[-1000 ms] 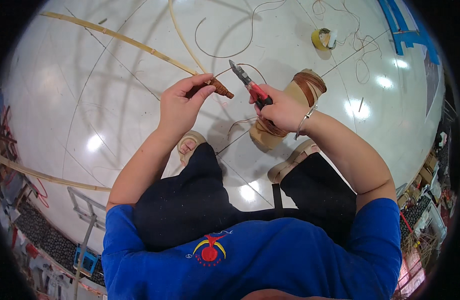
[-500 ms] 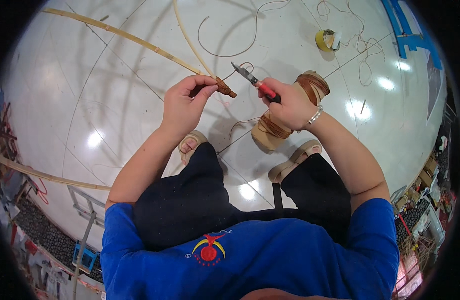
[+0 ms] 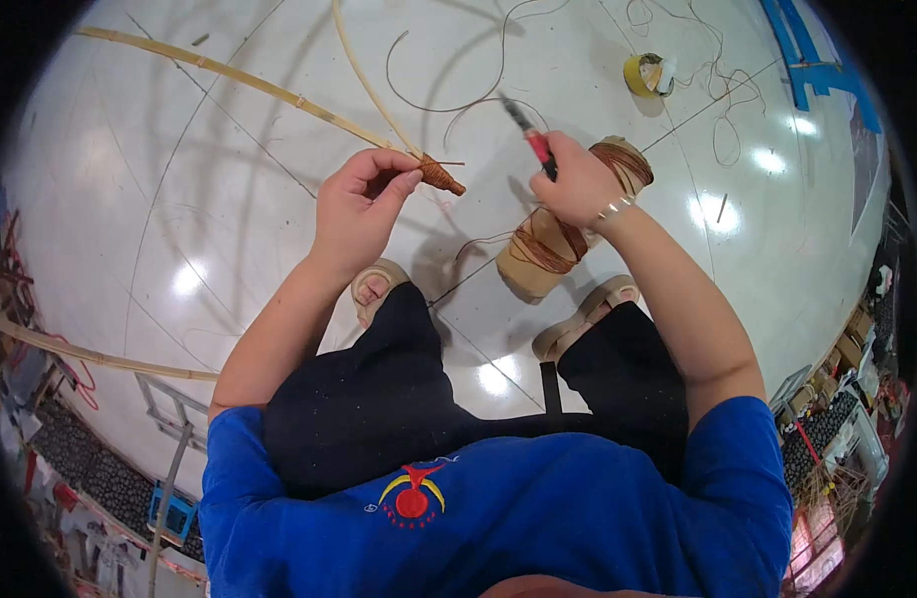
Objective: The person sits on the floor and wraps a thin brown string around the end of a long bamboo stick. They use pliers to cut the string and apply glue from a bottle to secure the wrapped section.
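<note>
My left hand (image 3: 354,204) pinches a tapered joint (image 3: 442,176) bound tightly with brown cord, where two bamboo strips (image 3: 244,80) meet. A short, straight cord end (image 3: 453,163) sticks out of the binding to the right. In my right hand (image 3: 581,181) is a pair of cutting pliers (image 3: 540,149) with red and black handles, its jaws pointing up and away from the joint. Under the right wrist lies a tan cylinder (image 3: 523,274) wound with brown cord. A thin curved strand shows around the plier jaws; whether it touches them I cannot tell.
A loose cord (image 3: 434,108) curls over the pale floor ahead. Beyond the cylinder sits a yellow tape roll (image 3: 646,78), beside tangled cord (image 3: 723,90). Blue tape (image 3: 802,60) is at the far right. Another bamboo strip (image 3: 100,354) and a metal frame (image 3: 169,409) are at the left.
The pliers have moved up and to the right, away from the joint. The cord that curled from the binding toward the jaws is now a short straight end. My left hand has barely moved.
</note>
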Available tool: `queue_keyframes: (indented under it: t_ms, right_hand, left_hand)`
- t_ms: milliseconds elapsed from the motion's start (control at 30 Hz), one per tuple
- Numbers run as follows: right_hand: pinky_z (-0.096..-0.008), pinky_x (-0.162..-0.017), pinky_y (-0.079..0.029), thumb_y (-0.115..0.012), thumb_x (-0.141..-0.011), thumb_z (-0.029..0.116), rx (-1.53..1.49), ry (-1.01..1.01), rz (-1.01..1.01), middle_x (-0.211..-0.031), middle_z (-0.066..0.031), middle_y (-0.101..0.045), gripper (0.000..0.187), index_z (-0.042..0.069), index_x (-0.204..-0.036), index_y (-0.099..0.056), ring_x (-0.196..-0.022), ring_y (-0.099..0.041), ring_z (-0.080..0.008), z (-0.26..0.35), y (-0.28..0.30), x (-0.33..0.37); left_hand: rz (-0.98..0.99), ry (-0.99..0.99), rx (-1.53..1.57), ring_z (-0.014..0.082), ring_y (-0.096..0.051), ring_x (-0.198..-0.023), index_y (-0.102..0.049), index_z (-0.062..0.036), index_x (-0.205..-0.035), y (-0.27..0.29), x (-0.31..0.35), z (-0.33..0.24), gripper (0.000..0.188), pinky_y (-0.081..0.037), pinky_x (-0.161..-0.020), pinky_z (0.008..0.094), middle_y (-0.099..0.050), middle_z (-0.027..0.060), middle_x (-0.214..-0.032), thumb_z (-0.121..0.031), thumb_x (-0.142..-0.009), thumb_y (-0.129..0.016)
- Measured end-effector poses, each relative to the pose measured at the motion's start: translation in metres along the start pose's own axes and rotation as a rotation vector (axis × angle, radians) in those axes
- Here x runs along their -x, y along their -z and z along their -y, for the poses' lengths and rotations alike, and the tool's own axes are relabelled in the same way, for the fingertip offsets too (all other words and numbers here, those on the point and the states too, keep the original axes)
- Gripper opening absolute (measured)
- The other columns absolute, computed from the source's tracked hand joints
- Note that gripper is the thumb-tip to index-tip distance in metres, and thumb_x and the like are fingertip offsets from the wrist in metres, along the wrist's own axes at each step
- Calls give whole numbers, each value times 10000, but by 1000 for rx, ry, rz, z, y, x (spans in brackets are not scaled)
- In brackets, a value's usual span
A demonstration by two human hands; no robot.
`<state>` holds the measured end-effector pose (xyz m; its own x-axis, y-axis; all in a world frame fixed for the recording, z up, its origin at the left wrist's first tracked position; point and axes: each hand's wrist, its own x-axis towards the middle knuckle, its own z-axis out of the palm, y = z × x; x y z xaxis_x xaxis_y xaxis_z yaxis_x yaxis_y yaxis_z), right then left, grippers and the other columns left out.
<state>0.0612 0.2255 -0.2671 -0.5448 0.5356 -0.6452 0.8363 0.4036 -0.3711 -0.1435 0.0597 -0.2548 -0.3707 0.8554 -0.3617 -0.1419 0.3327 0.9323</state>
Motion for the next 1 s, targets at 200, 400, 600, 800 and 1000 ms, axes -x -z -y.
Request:
queue_keyframes:
  t_ms: [200,400,600,800,1000]
  right_hand:
    - [-422,-828,-455,-592,-758,310,335,96,-150,-1032,-144,-560,397,30,-1029,-518,-994,-542,-312,-30,-65,-51]
    - [-342,-783,-460,-629,-797,202,-78,470,-326,-1022,-95,-589,254,64,-1009,-609,-915,-561,-217,3,-44,-56]
    - [-232,-678,-461,-627,-818,77,-668,599,90,-819,-30,-642,164,48,-979,-637,-754,-576,-89,56,-3,-36]
    - [-268,-642,-471,-616,-817,57,-480,896,-4,-811,-35,-624,104,46,-920,-605,-735,-592,-149,59,3,-45]
    - [-337,-602,-470,-618,-788,59,-100,1211,-144,-836,-56,-564,131,69,-891,-538,-711,-566,-264,65,14,-53]
  left_hand:
    - [94,50,124,91,-546,-842,-489,-41,-904,7,2,2,173,-444,-743,233,-576,33,-918,31,-807,-613]
    - [139,69,320,118,-561,-925,-389,-68,-840,12,-1,-1,253,-456,-787,228,-580,83,-984,57,-797,-604]
    - [151,98,363,161,-567,-973,-345,-81,-846,11,-4,-2,296,-468,-834,270,-572,113,-1009,75,-804,-592]
    - [147,152,347,171,-572,-971,-370,-69,-889,13,-5,-5,281,-458,-853,280,-586,112,-1000,49,-802,-610]
    - [187,250,360,174,-579,-958,-398,1,-1099,16,-10,-10,405,-453,-850,283,-608,133,-1011,29,-776,-641]
